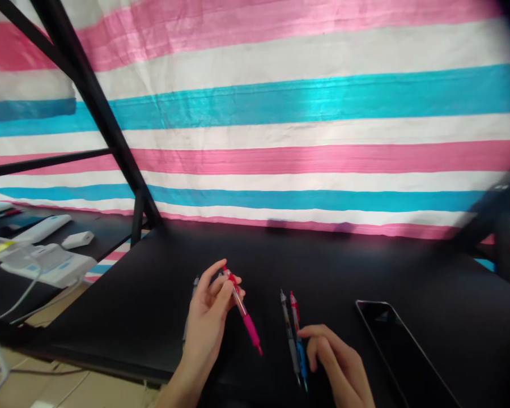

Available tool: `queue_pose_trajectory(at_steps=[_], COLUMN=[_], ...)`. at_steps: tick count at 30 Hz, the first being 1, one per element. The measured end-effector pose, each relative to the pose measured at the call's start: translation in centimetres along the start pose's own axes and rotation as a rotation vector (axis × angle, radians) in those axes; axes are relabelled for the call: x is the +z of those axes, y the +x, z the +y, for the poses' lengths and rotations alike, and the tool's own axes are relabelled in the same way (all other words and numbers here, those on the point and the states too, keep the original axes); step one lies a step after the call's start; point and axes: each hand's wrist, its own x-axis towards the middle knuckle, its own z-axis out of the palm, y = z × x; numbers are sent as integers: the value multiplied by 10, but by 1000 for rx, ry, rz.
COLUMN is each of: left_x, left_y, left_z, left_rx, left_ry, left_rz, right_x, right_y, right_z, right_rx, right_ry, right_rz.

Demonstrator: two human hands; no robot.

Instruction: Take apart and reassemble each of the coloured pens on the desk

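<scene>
A pink pen (247,320) with a clear barrel is pinched in my left hand (210,309), tilted, its top at the fingertips and its tip pointing down and right. Two pens lie side by side on the black table (153,317): a grey one (289,334) and a red and blue one (300,340). My right hand (335,357) is beside them, its index fingertip at the red and blue pen and the other fingers curled. Another grey pen (196,282) lies partly hidden behind my left hand.
A black phone (402,351) lies right of my right hand. Black metal bars (97,107) rise at the left. Beyond them, a second table holds a white power strip (51,263) and cables. A striped sheet (306,96) hangs behind.
</scene>
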Motion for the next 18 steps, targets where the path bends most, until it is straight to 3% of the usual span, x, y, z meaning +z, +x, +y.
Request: queue_pose_trajectory(at_steps=[6,11,18], left_x=[-8,-8,-8], left_y=[4,9,21], left_z=[4,4,19], left_rx=[47,67,60], left_ry=[131,149,197], left_rz=[-101,-161,-202], right_x=[4,1,6], right_y=[-4,-2,-3], right_z=[-1,0,-6], right_rx=[134,95,113], right_ry=[4,-46,-42], right_rz=[29,-43,40])
